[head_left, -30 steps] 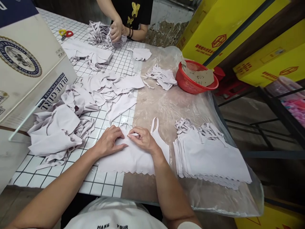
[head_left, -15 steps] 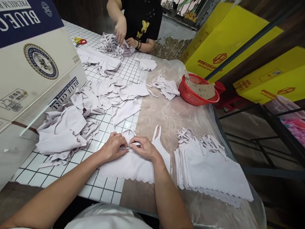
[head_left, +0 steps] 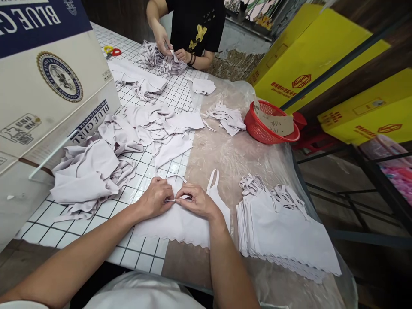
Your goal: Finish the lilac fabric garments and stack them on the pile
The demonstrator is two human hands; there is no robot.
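Note:
A pale camisole top [head_left: 185,223] with a scalloped hem lies flat in front of me, one thin strap looped up on its right. My left hand [head_left: 157,196] pinches the top's neckline edge near its middle. Close beside it, my right hand [head_left: 196,199] pinches the same edge, fingertips almost touching those of the left. A narrow pale strip shows between the fingertips. To the right lies a neat stack of like tops [head_left: 286,231], straps bunched at its far end. Left of my hands sits a loose heap of pale garments [head_left: 90,167].
A large carton [head_left: 64,81] stands at left. Red-and-yellow scissors [head_left: 112,52] lie farther back. A red plastic basket [head_left: 268,133] holds cardboard at the right edge. Across the table, a person's hands [head_left: 164,43] handle another garment pile. Yellow boxes [head_left: 309,60] stand beyond.
My hands stay at the neckline, with the fingers slightly shifted along the edge. The person across has raised one hand, lifting a strip from the pile. The view has shifted slightly.

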